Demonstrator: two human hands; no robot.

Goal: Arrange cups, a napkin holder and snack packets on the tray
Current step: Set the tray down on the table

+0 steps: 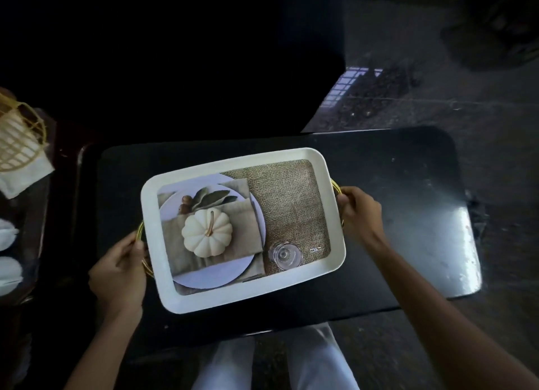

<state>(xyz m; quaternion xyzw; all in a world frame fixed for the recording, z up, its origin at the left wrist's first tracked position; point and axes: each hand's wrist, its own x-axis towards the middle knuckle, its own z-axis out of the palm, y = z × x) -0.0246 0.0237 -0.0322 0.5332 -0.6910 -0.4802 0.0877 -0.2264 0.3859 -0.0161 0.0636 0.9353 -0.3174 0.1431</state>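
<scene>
Dark, glossy black table [408,214] fills the middle of your view, with a grey speckled floor [437,98] behind it on the right and deep shadow behind it on the left.

The tray [248,286] sits over the left half of that table, turned slightly askew to the table's edges. It is white-rimmed and rectangular with rounded corners. Its base carries a printed picture of a white pumpkin on a pale plate, folded cloth, burlap and a glass seen from above. Nothing real lies in it. Whether it rests on the table or is lifted just off it cannot be told.

Your left hand [119,273] is curled around the gold wire handle [147,265] at the tray's left end, thumb on top. Your right hand [360,211] is clenched around the matching handle [335,185] at the right end, fingers wrapped under it. Both forearms reach in from the bottom of the view.

Off to the left, on a separate dark surface beside the table, stands a gold wire napkin holder [20,139] with white napkins [26,174] spilling from under it, well apart from the tray. Below it at the frame's edge are 2 white rounded shapes [8,270], cut off too much to name. Pale trousers [315,360] show beneath the table's near edge.
</scene>
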